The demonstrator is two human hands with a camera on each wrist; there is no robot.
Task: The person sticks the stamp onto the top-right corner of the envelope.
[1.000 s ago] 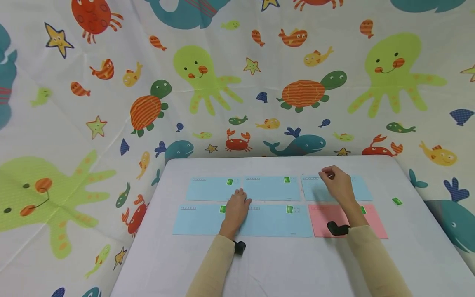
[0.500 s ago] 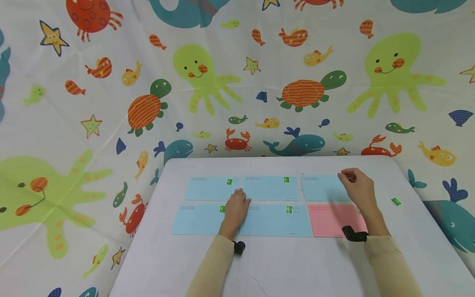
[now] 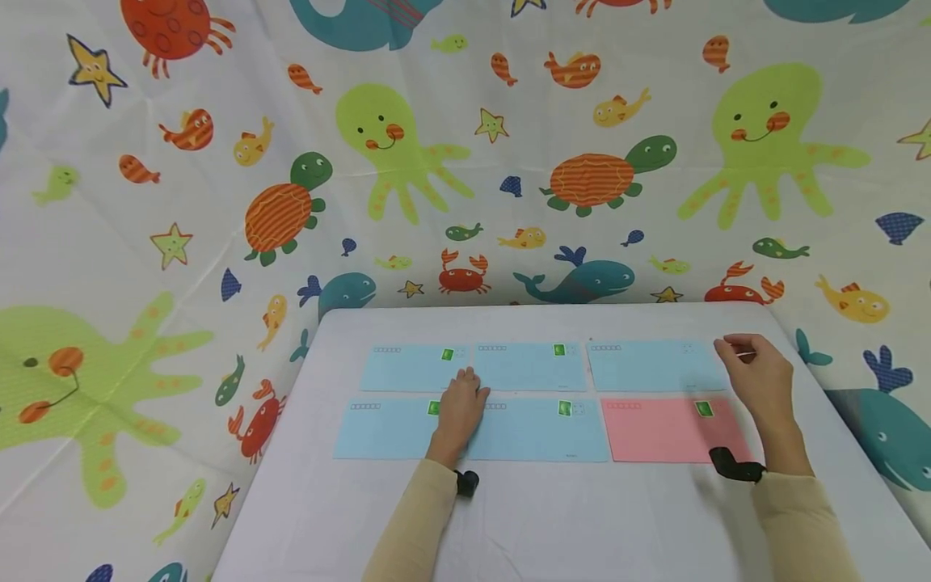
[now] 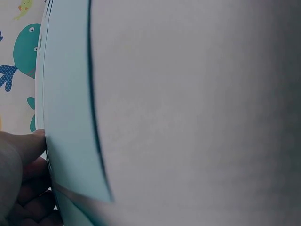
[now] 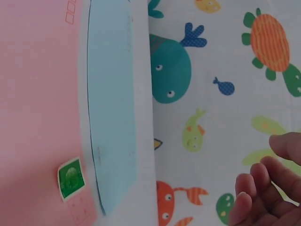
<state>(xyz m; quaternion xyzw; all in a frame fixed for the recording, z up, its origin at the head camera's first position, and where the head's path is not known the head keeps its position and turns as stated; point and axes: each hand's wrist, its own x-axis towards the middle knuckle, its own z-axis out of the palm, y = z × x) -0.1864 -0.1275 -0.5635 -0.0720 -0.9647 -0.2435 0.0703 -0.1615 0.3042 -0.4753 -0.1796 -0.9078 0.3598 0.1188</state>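
Note:
Several blue envelopes (image 3: 538, 440) and one pink envelope (image 3: 662, 436) lie in two rows on the white table. My left hand (image 3: 458, 408) rests on the blue envelopes at left, fingers extended, over the seam between the front ones. My right hand (image 3: 764, 376) hovers by the right end of the back-right blue envelope (image 3: 655, 372), fingers loosely bent. Nothing shows between its thumb and fingers in the right wrist view. A green stamp (image 3: 704, 409) sits on the pink envelope's upper right corner. The back-right envelope bears no stamp. The loose stamp seen earlier at right is hidden behind my right hand.
Green stamps (image 3: 559, 350) mark the other blue envelopes. The white table (image 3: 553, 525) ends at a back edge against a curtain (image 3: 502, 170) printed with sea animals. Black wrist cameras (image 3: 735, 466) sit on both wrists.
My right hand has moved right, from above the back-right envelope to beyond its end, uncovering that envelope and the pink one's stamp. My left hand has stayed put.

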